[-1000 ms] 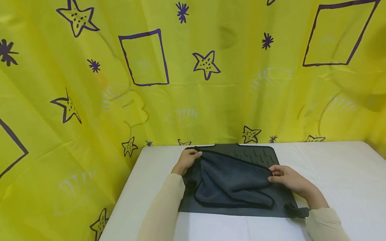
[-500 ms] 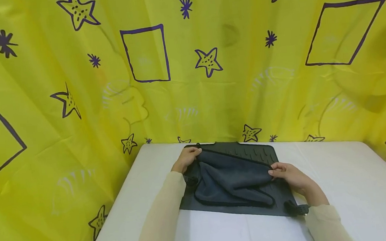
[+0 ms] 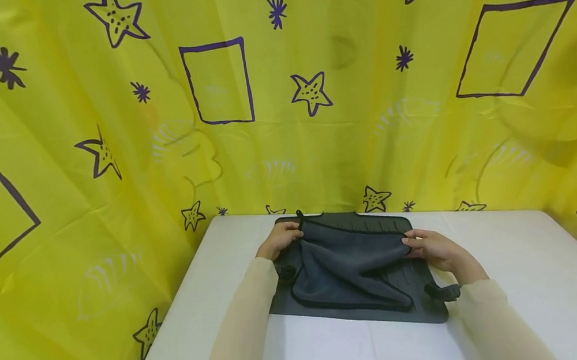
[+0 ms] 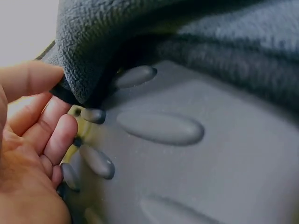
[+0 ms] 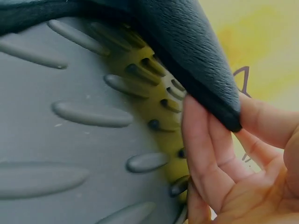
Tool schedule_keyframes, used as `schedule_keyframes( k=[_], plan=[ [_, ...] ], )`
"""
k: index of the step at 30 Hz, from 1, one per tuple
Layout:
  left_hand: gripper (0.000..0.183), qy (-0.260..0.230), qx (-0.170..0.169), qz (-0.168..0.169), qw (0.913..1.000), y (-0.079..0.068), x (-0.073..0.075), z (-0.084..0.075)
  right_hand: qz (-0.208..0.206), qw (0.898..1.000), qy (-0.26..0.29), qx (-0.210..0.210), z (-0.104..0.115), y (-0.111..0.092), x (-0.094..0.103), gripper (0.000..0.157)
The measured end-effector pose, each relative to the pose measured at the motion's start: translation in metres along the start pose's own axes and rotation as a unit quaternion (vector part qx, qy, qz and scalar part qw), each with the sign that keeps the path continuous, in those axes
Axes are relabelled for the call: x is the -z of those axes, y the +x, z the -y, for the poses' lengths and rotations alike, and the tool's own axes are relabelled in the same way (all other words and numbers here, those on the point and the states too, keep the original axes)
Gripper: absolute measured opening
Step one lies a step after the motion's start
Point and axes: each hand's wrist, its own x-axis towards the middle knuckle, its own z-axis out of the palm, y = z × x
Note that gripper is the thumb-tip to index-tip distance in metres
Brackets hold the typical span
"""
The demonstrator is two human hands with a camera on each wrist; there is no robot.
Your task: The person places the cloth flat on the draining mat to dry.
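A dark blue-grey fleece cloth (image 3: 348, 255) with black edging lies creased across a dark grey ribbed mat (image 3: 428, 308). My left hand (image 3: 280, 240) pinches the cloth's far left corner, where a small black loop (image 3: 299, 216) sticks up. At the far right corner, my right hand (image 3: 437, 249) pinches the cloth between thumb and fingers. Both wrist views show this side of the cloth (image 4: 88, 42) raised off the mat's oval bumps (image 4: 161, 128). Its near edge rests on the mat, with a fold pointing to the lower right.
The mat lies on a white table (image 3: 516, 274). Behind and to the left hangs a yellow curtain (image 3: 275, 146) printed with stars and squares. Dark straps (image 3: 442, 291) with small devices sit at both wrists.
My right hand has moved away from me, carrying the cloth's right corner farther over the mat. The far edge now lies more level, and the loop by my left hand stands higher.
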Motion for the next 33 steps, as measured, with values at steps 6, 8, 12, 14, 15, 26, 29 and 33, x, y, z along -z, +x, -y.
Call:
schedule_keyframes(
  k=[6,8,12,14,15,26,29,33],
  plan=[
    [0.021,-0.01,-0.006,-0.023,0.9997,-0.002,-0.002,0.0,-0.058,0.996,-0.068,-0.022,0.012,0.004,0.005,0.023],
    [0.023,-0.014,-0.007,-0.036,0.9993,-0.002,-0.002,0.0,-0.074,0.993,-0.091,-0.027,0.014,0.006,0.006,0.025],
    [0.025,-0.018,-0.005,-0.054,0.9984,0.0,-0.004,0.001,-0.09,0.99,-0.106,-0.019,0.015,0.014,0.007,0.023],
    [0.027,-0.015,0.001,-0.059,0.9981,0.001,-0.005,0.001,-0.091,0.99,-0.103,-0.01,0.014,0.019,0.007,0.021],
    [0.028,-0.013,0.006,-0.061,0.998,0.001,-0.005,0.001,-0.091,0.991,-0.099,-0.007,0.013,0.021,0.007,0.02],
    [0.032,-0.003,0.026,-0.076,0.9968,-0.003,-0.004,-0.005,-0.119,0.991,-0.046,-0.035,0.012,0.04,0.01,0.028],
    [0.031,0.003,0.03,-0.079,0.9964,-0.004,-0.005,-0.006,-0.125,0.99,-0.041,-0.041,0.014,0.041,0.01,0.028],
    [0.028,0.001,0.025,-0.084,0.9961,-0.003,-0.005,-0.006,-0.125,0.991,-0.022,-0.034,0.015,0.041,0.01,0.018]
  ],
)
